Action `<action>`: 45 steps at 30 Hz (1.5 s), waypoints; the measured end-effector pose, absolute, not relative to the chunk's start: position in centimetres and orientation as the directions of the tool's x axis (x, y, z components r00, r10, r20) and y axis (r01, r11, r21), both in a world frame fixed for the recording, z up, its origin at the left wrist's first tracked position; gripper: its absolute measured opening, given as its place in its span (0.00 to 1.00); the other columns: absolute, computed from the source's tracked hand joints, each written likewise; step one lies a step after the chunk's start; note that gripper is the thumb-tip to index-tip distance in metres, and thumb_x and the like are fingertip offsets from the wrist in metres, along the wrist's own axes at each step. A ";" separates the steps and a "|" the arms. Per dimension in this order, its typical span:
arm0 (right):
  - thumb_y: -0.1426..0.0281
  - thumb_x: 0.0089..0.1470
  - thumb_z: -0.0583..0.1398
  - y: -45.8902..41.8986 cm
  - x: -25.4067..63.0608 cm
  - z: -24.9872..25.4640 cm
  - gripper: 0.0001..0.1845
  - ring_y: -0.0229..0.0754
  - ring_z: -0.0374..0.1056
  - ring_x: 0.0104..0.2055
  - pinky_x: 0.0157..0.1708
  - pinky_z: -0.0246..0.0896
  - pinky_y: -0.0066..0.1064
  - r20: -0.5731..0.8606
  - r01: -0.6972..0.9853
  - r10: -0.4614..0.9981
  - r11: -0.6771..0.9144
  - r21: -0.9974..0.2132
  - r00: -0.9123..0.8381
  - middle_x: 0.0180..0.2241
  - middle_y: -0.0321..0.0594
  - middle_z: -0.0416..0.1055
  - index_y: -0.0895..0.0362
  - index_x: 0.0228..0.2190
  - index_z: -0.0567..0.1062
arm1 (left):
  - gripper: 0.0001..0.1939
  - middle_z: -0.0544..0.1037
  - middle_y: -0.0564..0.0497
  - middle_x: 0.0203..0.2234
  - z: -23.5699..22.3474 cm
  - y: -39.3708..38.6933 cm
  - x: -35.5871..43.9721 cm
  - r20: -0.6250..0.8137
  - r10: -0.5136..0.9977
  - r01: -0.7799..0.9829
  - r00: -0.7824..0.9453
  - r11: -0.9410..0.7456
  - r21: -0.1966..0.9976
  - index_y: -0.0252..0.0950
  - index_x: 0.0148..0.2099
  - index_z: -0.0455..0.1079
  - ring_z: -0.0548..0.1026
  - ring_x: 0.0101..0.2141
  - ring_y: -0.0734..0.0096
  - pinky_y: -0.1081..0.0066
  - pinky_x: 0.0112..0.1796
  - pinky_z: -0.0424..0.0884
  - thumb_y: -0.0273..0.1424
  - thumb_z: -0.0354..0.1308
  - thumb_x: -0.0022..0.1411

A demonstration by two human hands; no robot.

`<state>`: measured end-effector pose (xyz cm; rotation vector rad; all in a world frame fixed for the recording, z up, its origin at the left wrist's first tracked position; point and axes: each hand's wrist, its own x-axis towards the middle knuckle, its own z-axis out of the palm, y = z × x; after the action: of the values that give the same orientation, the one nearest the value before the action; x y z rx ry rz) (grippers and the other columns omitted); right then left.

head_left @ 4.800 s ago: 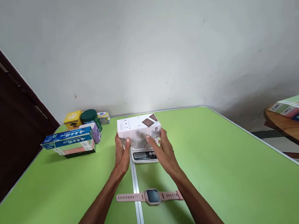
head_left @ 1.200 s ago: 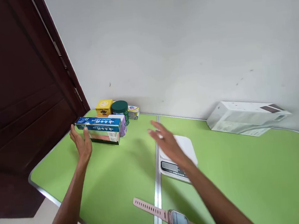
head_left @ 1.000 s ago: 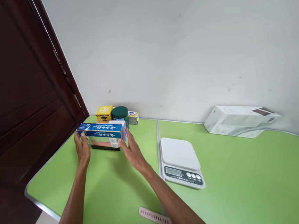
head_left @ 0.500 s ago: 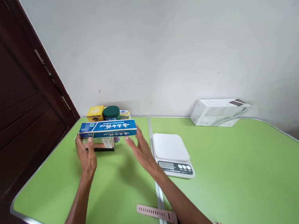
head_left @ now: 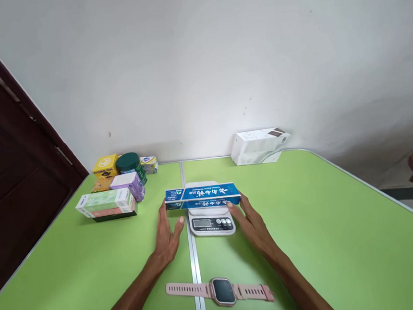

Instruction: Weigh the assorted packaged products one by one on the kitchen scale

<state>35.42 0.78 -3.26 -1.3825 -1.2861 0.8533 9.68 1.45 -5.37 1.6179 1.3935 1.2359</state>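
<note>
A long blue toothpaste box (head_left: 203, 197) lies level across the white kitchen scale (head_left: 213, 232), covering much of its weighing plate. I cannot tell if the box rests on the plate or hangs just above it. My left hand (head_left: 167, 235) has its fingers against the box's left end, thumb held off the front. At the right end, my right hand (head_left: 251, 221) presses its fingers to the side, with the thumb by the lower front corner. In front of the scale a pink smartwatch (head_left: 223, 291) lies stretched out on the green table (head_left: 129, 258).
At the left back stand a yellow box (head_left: 105, 166), a green-lidded jar (head_left: 128, 163), a small box (head_left: 149, 165), a purple pack (head_left: 127, 182) and a pale green box (head_left: 105, 202). A white box (head_left: 260, 146) sits by the wall. A metal seam (head_left: 195, 271) crosses the table.
Both hands have carried the toothpaste box rightwards from in front of the grouped items to the scale. The view has shifted to the right, and the whole smartwatch now shows.
</note>
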 end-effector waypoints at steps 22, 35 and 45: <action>0.38 0.65 0.48 2.2 36.3 -7.3 0.41 0.57 0.70 0.62 0.64 0.63 0.53 0.216 0.162 0.823 0.152 -0.975 0.526 0.60 0.56 0.74 0.57 0.55 0.76 | 0.50 0.54 0.36 0.75 -6.1 3.0 7.2 0.152 0.982 0.164 -0.115 -0.132 0.977 0.41 0.79 0.41 0.56 0.73 0.51 0.49 0.72 0.51 0.64 0.48 0.67; 0.43 0.67 0.52 1.0 36.0 -4.0 0.34 0.54 0.73 0.57 0.60 0.65 0.46 0.340 0.230 0.824 0.260 -0.938 0.453 0.55 0.52 0.78 0.57 0.54 0.77 | 0.46 0.48 0.40 0.77 -2.7 2.2 11.3 0.271 0.952 0.327 0.140 -0.303 0.895 0.41 0.79 0.43 0.47 0.75 0.50 0.48 0.73 0.44 0.60 0.48 0.70; 0.38 0.63 0.46 3.6 49.3 -3.3 0.40 0.55 0.72 0.49 0.54 0.66 0.46 0.345 0.386 0.649 0.085 -0.919 0.678 0.49 0.52 0.79 0.56 0.51 0.77 | 0.51 0.43 0.39 0.78 3.2 8.9 25.1 0.030 0.873 0.459 0.487 -0.284 0.842 0.37 0.79 0.40 0.40 0.76 0.48 0.51 0.73 0.42 0.62 0.49 0.68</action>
<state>49.25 3.61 -3.29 -1.5322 -0.8876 0.2405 25.15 8.90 3.18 1.9161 1.1047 0.6410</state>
